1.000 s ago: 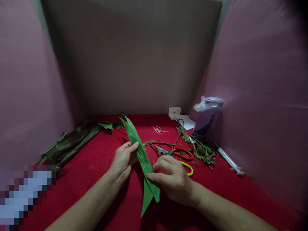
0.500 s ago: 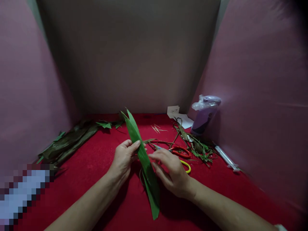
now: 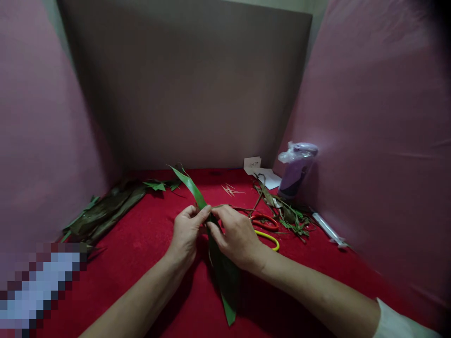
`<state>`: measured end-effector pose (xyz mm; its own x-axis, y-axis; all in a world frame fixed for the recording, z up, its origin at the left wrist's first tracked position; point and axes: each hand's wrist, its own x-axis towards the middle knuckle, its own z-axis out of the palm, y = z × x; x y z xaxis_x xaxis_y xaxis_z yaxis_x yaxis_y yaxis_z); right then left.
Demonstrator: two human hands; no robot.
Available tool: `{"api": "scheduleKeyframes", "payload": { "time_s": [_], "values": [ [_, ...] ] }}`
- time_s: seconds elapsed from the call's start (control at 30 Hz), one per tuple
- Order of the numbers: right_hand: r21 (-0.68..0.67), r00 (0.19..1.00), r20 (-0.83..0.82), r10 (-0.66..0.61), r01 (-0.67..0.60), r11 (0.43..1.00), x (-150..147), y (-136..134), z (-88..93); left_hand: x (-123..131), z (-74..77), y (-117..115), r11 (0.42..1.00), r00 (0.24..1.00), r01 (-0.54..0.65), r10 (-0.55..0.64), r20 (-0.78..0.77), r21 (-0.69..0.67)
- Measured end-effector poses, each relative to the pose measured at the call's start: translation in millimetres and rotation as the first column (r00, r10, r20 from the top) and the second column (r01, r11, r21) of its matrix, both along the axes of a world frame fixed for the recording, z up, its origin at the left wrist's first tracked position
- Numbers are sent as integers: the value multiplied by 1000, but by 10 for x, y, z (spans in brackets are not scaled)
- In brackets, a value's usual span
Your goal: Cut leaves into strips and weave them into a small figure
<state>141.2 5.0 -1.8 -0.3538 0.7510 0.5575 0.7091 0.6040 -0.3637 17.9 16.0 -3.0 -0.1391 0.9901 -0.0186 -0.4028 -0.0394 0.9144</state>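
Note:
A long green leaf (image 3: 225,277) slants across the middle, its narrow tip up to the left and its broad end hanging toward me. My left hand (image 3: 186,230) pinches it near mid-length, thumb on top. On the leaf's right side, my right hand (image 3: 236,234) has its fingers closed on it close to the left thumb; the exact fingertip contact is partly hidden. Just behind my right hand lie scissors with red handles (image 3: 265,222) and another pair with a yellow handle (image 3: 271,240), their blades mostly covered by the hand.
Large dark leaves (image 3: 109,209) lie at the left, beside small green leaves (image 3: 155,186). Thin sticks (image 3: 231,190) lie at the back. On the right are leaf scraps (image 3: 296,220), a syringe (image 3: 329,231), a purple bottle (image 3: 298,171) and white paper (image 3: 269,178). Walls enclose the red cloth (image 3: 141,239).
My right hand has moved left and up and now grips the leaf beside my left thumb. The leaf's upper part looks narrower, and its two tips are no longer spread apart.

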Motion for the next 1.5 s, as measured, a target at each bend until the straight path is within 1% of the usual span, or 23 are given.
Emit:
{"api": "scheduleKeyframes", "payload": {
  "time_s": [0.13, 0.23, 0.4, 0.57, 0.67, 0.73, 0.8, 0.9, 1.0, 1.13, 1.3, 1.5],
  "values": [
    [4, 1000, -11, 14, -14, 1000, -19, 24, 6, -11, 27, -8, 1000, 1000, 2, -2, 17, 0],
    [0, 997, -63, 41, -42, 999, -4, 48, -12, -21, 43, -9, 1000, 1000, 17, -17, 11, -5],
    [-61, 972, -211, 100, -115, 991, 43, 90, -72, -34, 28, 4, 999, 999, 36, -36, -13, -13],
    [-183, 908, -399, 129, -217, 959, 84, 119, -119, -28, -37, 25, 999, 998, 39, -40, -55, -34],
    [-294, 845, -529, 80, -271, 917, 96, 146, -150, -19, -71, 31, 999, 996, 30, -34, -80, -46],
    [-390, 788, -616, 7, -312, 866, 98, 157, -162, -16, -83, 33, 998, 996, 29, -33, -83, -48],
    [-471, 724, -686, -73, -366, 803, 99, 160, -163, -17, -87, 36, 998, 996, 33, -37, -75, -53],
    [-534, 638, -751, -171, -435, 725, 106, 155, -154, -22, -93, 43, 996, 996, 56, -60, -63, -73],
    [-560, 587, -776, -231, -474, 680, 120, 155, -149, -32, -102, 53, 993, 995, 73, -79, -63, -89],
    [-565, 562, -789, -249, -503, 655, 124, 158, -148, -50, -103, 57, 993, 994, 75, -81, -69, -88],
    [-560, 489, -816, -309, -532, 635, 108, 148, -128, -52, -82, 57, 994, 995, 71, -76, -61, -82],
    [-555, 479, -821, -310, -544, 630, 111, 142, -124, -49, -72, 58, 996, 998, 36, -40, -50, -76]
  ]
}}
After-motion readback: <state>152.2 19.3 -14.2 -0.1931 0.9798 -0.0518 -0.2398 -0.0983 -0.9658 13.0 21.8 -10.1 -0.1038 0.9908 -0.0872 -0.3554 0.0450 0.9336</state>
